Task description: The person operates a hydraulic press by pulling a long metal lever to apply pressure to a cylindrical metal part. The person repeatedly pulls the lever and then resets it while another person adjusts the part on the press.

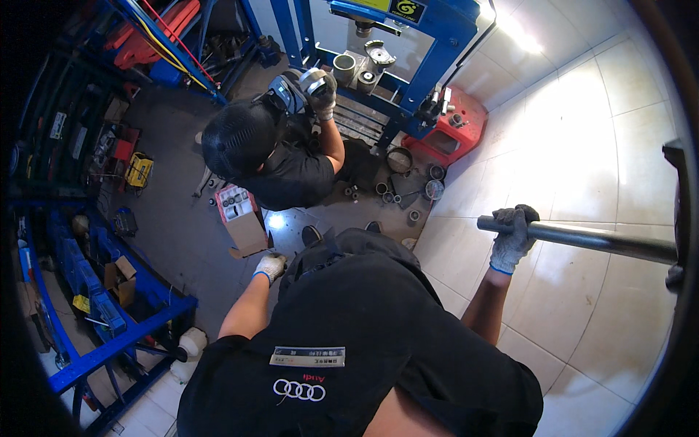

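On the right, my right hand (512, 244), in a grey work glove with dark fingers, wraps round a long metal pipe (593, 239) near its end. The pipe lies roughly level, and its other end meets a dark frame at the right edge of the view. My left hand (271, 268), in a pale knitted glove with a blue cuff, is low beside my leg. Its fingers look curled, and whatever is inside them is hidden. Closest to that hand is an open cardboard box (245, 231) holding round metal parts.
Ahead, a co-worker (284, 160) crouches by a blue shop press (429, 73), holding a round metal part (314, 81). Metal rings (435, 190) lie near a red plastic stool (459, 127). A blue metal frame (124, 349) stands left; a tiled wall (553, 175) rises right.
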Action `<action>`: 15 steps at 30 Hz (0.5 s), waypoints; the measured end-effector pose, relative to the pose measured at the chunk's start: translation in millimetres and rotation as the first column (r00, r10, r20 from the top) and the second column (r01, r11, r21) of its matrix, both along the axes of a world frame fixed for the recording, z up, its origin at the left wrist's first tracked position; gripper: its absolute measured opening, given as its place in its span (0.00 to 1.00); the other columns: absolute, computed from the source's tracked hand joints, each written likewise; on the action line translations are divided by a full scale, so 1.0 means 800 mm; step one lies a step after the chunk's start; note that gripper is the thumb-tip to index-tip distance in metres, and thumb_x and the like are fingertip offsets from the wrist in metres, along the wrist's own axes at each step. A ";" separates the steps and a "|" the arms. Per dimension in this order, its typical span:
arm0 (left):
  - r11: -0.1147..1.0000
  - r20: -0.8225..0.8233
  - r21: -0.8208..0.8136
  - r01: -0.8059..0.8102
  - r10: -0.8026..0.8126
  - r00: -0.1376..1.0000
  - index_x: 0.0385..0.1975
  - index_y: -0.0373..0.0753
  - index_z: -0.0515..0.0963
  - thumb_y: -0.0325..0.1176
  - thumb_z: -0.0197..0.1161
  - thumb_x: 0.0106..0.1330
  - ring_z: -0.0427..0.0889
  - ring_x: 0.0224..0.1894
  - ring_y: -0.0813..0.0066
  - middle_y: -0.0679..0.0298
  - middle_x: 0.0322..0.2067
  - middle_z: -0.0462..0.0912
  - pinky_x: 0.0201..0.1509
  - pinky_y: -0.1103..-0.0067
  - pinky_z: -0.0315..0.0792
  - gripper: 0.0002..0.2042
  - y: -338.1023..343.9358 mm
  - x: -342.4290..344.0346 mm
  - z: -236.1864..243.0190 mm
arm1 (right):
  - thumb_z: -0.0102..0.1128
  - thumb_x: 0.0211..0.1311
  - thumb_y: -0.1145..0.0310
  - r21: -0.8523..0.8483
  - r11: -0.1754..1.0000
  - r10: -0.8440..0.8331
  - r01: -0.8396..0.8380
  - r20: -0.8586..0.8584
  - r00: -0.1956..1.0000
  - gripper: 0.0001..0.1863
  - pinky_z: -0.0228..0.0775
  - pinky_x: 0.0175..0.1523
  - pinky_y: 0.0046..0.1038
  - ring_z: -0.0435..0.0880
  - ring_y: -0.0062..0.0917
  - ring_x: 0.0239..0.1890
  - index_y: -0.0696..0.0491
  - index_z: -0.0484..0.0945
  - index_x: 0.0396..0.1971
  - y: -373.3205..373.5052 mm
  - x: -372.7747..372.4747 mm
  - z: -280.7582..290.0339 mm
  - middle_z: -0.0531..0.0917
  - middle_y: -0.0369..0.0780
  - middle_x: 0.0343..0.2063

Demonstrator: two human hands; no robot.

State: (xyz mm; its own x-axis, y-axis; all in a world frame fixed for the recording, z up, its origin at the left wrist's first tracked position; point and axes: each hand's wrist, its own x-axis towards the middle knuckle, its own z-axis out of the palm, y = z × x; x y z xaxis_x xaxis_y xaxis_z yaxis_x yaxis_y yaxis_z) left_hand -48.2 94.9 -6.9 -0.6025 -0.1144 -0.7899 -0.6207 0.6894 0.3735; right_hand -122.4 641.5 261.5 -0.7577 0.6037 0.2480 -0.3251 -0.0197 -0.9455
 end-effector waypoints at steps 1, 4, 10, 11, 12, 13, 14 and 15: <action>1.000 0.013 -0.009 -0.023 0.023 1.000 0.45 0.34 0.82 0.43 0.56 0.69 0.85 0.37 0.58 0.52 0.37 0.87 0.43 0.67 0.76 0.18 0.001 -0.002 0.008 | 0.59 0.64 0.72 0.022 1.000 -0.011 0.011 0.015 1.000 0.08 0.80 0.38 0.37 0.78 0.27 0.24 0.57 0.74 0.40 0.002 0.002 -0.001 0.77 0.38 0.21; 0.997 -0.003 -0.019 -0.075 0.075 0.997 0.43 0.33 0.82 0.41 0.57 0.69 0.84 0.30 0.64 0.55 0.32 0.86 0.37 0.69 0.76 0.17 0.007 -0.009 0.034 | 0.61 0.66 0.70 0.040 0.999 -0.010 0.009 0.015 1.000 0.08 0.78 0.38 0.39 0.76 0.26 0.23 0.55 0.76 0.42 0.007 0.005 -0.003 0.75 0.36 0.20; 0.975 -0.001 0.003 -0.223 0.223 0.975 0.41 0.32 0.82 0.40 0.59 0.68 0.83 0.28 0.69 0.57 0.30 0.85 0.34 0.72 0.76 0.15 0.016 -0.011 0.045 | 0.61 0.66 0.68 0.078 0.996 0.041 -0.036 -0.067 0.997 0.07 0.78 0.41 0.41 0.77 0.26 0.25 0.55 0.77 0.40 0.009 0.002 0.005 0.75 0.36 0.21; 0.971 0.016 0.021 -0.237 0.237 0.971 0.41 0.32 0.82 0.40 0.59 0.68 0.83 0.28 0.69 0.57 0.30 0.85 0.34 0.72 0.76 0.15 0.017 -0.010 0.042 | 0.61 0.66 0.68 0.092 0.995 0.038 -0.031 -0.076 0.996 0.07 0.78 0.43 0.42 0.77 0.26 0.26 0.55 0.77 0.39 0.008 0.001 0.008 0.75 0.36 0.21; 0.967 0.031 0.039 -0.252 0.251 0.968 0.41 0.32 0.82 0.40 0.59 0.68 0.83 0.28 0.70 0.58 0.30 0.86 0.34 0.72 0.76 0.15 0.017 -0.009 0.039 | 0.61 0.66 0.68 0.118 0.993 0.032 -0.022 -0.088 0.996 0.07 0.78 0.44 0.43 0.77 0.26 0.27 0.55 0.77 0.38 0.009 0.000 0.011 0.76 0.36 0.21; 0.972 0.041 0.031 -0.232 0.231 0.972 0.42 0.33 0.82 0.41 0.59 0.68 0.84 0.30 0.68 0.56 0.32 0.86 0.37 0.71 0.76 0.16 0.018 -0.007 0.036 | 0.61 0.65 0.68 0.130 0.991 0.019 -0.006 -0.096 0.995 0.07 0.77 0.45 0.43 0.77 0.27 0.27 0.55 0.76 0.37 0.010 -0.001 0.014 0.76 0.36 0.21; 0.977 0.053 0.022 -0.213 0.212 0.976 0.43 0.33 0.83 0.41 0.59 0.67 0.85 0.33 0.66 0.55 0.35 0.87 0.39 0.70 0.77 0.17 0.019 -0.006 0.034 | 0.61 0.65 0.68 0.152 0.988 0.004 0.012 -0.104 0.995 0.07 0.77 0.47 0.44 0.77 0.27 0.27 0.54 0.76 0.36 0.012 -0.002 0.017 0.76 0.36 0.22; 0.982 0.050 0.017 -0.190 0.189 0.981 0.45 0.33 0.83 0.42 0.59 0.67 0.86 0.36 0.64 0.54 0.37 0.87 0.42 0.69 0.77 0.18 0.019 -0.004 0.032 | 0.62 0.65 0.68 0.173 0.984 -0.010 0.029 -0.111 0.994 0.07 0.77 0.48 0.45 0.77 0.27 0.28 0.54 0.76 0.35 0.013 -0.004 0.019 0.76 0.36 0.22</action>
State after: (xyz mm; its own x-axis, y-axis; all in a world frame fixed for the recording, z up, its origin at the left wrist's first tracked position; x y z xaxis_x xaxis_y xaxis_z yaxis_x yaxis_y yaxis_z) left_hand -51.6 110.5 18.6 -0.5326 -0.2056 -0.8211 -0.7571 0.5493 0.3536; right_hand -125.3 652.2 276.5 -0.7084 0.5587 0.4313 -0.4254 0.1495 -0.8925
